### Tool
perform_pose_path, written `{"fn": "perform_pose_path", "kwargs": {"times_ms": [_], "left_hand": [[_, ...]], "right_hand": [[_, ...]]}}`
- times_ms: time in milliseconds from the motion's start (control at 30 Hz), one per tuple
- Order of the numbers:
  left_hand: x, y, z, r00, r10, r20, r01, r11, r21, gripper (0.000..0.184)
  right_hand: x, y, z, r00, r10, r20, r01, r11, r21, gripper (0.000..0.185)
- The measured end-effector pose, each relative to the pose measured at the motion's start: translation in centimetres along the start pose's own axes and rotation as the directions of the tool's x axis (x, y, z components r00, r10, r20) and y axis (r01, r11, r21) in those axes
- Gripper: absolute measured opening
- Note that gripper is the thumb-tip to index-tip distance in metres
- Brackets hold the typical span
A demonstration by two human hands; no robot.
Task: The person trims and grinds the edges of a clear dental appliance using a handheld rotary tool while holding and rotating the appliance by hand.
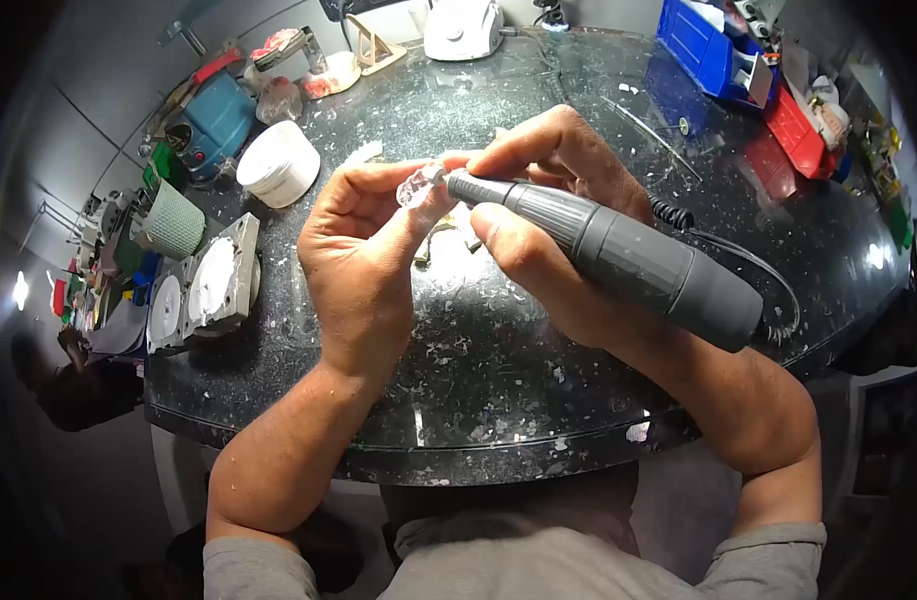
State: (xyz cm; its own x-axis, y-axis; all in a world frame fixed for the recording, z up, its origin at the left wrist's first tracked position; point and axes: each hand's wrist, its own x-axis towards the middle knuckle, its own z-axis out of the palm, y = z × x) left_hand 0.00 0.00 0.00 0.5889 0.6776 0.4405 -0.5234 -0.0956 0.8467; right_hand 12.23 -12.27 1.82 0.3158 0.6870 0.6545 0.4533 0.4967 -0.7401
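My right hand [554,200] is wrapped round a dark grey rotary handpiece [629,255], its thick end towards my right forearm and a coiled cord [674,213] behind it. The handpiece's narrow tip points left at a small clear, glassy-looking piece [413,188]. Between thumb and fingertips my left hand [364,225] pinches that clear piece. Tip and piece meet or nearly meet; the exact contact is too small to tell. Below the hands, small pale and dark bits [444,245] lie on the table, partly hidden by my fingers.
White shavings litter the black speckled table [479,400]. To the left stand a white tub [279,165], a green perforated cup [176,222] and a grey metal plaster-filled mould [219,275]. A white control box [463,28] is at the back; blue [709,50] and red [794,130] bins are at right.
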Motion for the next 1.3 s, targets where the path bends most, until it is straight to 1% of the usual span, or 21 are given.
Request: {"fn": "perform_pose_path", "kwargs": {"times_ms": [67,167,367,467,567,667,767,867,967,1067,1167,1267,1300], "left_hand": [[0.0,0.0,0.1,1.000,-0.004,-0.012,0.004,1.000,0.013,0.017],[0.0,-0.1,0.1,0.999,0.042,-0.006,-0.041,0.997,0.069,0.016],[-0.1,0.0,0.2,0.998,0.057,-0.015,-0.056,0.997,0.061,0.016],[-0.1,0.1,0.4,0.999,0.053,-0.004,-0.052,0.996,0.075,0.017],[0.0,0.1,0.3,0.999,0.050,0.008,-0.050,0.998,0.031,0.018],[0.0,0.1,0.4,1.000,0.020,-0.004,-0.020,0.999,0.045,0.019],[0.0,0.0,0.2,1.000,0.011,-0.004,-0.011,0.999,0.048,0.018],[-0.1,0.0,0.4,0.999,0.036,0.013,-0.036,0.999,0.020,0.019],[-0.1,-0.2,0.2,0.998,0.058,0.016,-0.059,0.996,0.064,0.019],[-0.1,0.1,0.3,0.999,0.047,0.018,-0.048,0.997,0.057,0.022],[0.0,-0.1,0.4,0.997,0.064,-0.037,-0.061,0.997,0.057,0.031],[-0.1,0.2,0.8,0.998,0.035,-0.051,-0.034,0.999,0.024,0.040],[-0.1,0.2,0.7,0.998,0.037,-0.046,-0.035,0.999,0.038,0.042]], "right_hand": [[0.0,-0.4,0.1,0.996,0.088,-0.021,-0.088,0.996,0.002,0.022],[0.0,-0.1,0.0,0.998,0.050,-0.036,-0.051,0.997,-0.052,0.022],[0.0,0.1,0.3,0.999,0.017,-0.048,-0.017,1.000,0.000,0.023],[0.0,0.2,0.3,0.997,0.038,-0.059,-0.042,0.998,-0.053,0.024],[0.0,0.3,0.4,0.999,0.010,-0.050,-0.009,1.000,0.016,0.024],[0.0,0.1,0.1,0.998,0.020,-0.055,-0.025,0.996,-0.088,0.024],[-0.1,0.0,0.2,0.995,0.081,-0.057,-0.083,0.996,-0.043,0.023],[0.0,0.2,0.3,0.999,0.027,-0.047,-0.029,0.999,-0.039,0.023],[0.0,0.9,0.6,0.995,0.006,-0.104,-0.012,0.998,-0.058,0.036],[0.1,1.2,0.7,0.995,-0.004,-0.095,0.000,0.999,-0.043,0.037],[0.0,0.5,0.8,0.991,0.078,-0.104,-0.073,0.996,0.055,0.037],[0.0,0.3,0.6,0.991,0.083,-0.109,-0.085,0.996,-0.015,0.037],[-0.1,0.3,0.6,0.993,0.076,-0.090,-0.079,0.997,-0.025,0.032]]}}
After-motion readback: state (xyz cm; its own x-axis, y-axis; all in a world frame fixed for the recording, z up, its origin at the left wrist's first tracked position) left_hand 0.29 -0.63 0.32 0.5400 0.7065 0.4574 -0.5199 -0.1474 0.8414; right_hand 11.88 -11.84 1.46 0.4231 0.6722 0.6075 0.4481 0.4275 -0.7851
